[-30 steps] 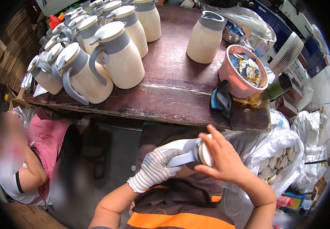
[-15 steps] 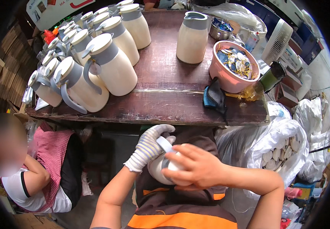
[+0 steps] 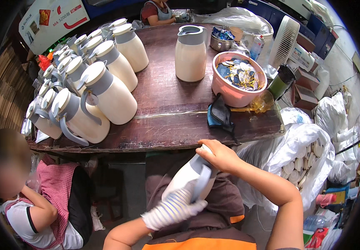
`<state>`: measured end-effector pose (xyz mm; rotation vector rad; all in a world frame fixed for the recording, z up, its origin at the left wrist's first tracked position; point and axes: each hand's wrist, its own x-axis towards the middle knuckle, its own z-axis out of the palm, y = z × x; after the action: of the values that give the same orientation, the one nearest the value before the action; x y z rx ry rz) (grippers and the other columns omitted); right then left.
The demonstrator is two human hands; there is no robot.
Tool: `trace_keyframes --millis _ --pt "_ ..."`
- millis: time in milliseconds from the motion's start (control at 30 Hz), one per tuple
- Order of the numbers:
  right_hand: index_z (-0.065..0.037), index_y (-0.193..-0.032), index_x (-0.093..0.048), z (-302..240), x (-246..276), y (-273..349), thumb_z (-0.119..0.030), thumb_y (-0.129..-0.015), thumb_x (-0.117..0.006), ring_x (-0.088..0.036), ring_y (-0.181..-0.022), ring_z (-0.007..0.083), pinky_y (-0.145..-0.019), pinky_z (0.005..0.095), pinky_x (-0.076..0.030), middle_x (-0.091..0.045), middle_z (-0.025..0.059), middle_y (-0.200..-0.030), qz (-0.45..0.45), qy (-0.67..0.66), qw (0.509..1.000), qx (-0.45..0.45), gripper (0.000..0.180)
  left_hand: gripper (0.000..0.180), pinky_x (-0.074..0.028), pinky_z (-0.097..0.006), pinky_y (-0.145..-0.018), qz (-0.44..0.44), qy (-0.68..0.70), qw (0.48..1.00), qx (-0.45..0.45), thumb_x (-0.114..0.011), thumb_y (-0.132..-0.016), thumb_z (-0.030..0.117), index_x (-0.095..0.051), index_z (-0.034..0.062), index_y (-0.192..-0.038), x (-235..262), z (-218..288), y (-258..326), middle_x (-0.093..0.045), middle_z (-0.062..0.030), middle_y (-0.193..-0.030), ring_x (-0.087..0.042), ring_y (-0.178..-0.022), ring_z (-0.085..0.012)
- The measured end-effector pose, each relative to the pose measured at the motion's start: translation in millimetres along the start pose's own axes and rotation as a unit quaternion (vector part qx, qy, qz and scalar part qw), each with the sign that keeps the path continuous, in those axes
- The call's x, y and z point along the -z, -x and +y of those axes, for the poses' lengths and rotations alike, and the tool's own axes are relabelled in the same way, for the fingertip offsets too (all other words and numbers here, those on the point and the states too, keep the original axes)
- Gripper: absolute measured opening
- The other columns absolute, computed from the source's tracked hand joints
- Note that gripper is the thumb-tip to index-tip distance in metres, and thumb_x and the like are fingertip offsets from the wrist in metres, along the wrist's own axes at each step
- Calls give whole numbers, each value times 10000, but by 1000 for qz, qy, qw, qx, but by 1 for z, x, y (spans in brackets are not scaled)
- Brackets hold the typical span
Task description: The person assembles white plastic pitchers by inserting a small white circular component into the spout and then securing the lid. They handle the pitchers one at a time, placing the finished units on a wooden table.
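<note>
Lying tilted across the lap, below the near edge of the counter (image 3: 167, 139), a cream-coloured jug (image 3: 186, 179) with a grey collar and handle is held between both hands. Its long axis is seen to run from lower left to upper right, the base toward the gloved left hand (image 3: 173, 208) and the top toward the bare right hand (image 3: 219, 156). The left hand's fingers (image 3: 188, 204) are wrapped snugly around the lower body, just beside the handle, so the weight appears to be carried there. The right hand is laid over the upper end, its fingers (image 3: 207, 151) curled closed on the rim; whether a lid is pinched beneath them cannot be told, as the palm covers it. The right hand is nearer to the jug's mouth, and the left nearer to its base. A row of matching jugs (image 3: 105, 96) is stood upright on the counter, well apart from the held one, with a pink basin (image 3: 238, 79) of small parts farther right.
</note>
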<state>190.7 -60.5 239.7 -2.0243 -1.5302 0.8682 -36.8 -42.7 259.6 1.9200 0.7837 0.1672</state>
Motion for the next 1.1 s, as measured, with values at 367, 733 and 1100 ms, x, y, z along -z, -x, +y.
trace_keyframes --millis 367,733,1100 --pt "-62 -1428 -373 -41 13 32 -636 -905 -419 -520 -1187 386 -955 451 -445 -509 246 -1296 -61 63 995 37 778 291 -514 -254 -639 130 65 989 24 -651 -816 78 -628 46 -1104 25 -17 -5 -668 -30 -801 -625 -685 -85" --pt "-62 -1317 -506 -10 -5 20 -533 -925 -460 -579 -1095 385 -920 450 -457 -617 220 -1154 46 26 998 -43 615 529 -514 -446 -607 87 -132 985 -73 -602 -855 322 -499 12 -1271 -37 -2 11 -658 -196 -758 -646 -634 -358" --pt "-189 -1263 -560 -99 -29 61 -371 -756 -671 -559 -1062 336 -927 432 -456 -539 191 -1200 20 44 832 553 550 348 -526 -357 -794 96 33 987 -123 -747 -772 138 -636 45 -1089 43 -74 -61 -673 -114 -951 -655 -879 -223"
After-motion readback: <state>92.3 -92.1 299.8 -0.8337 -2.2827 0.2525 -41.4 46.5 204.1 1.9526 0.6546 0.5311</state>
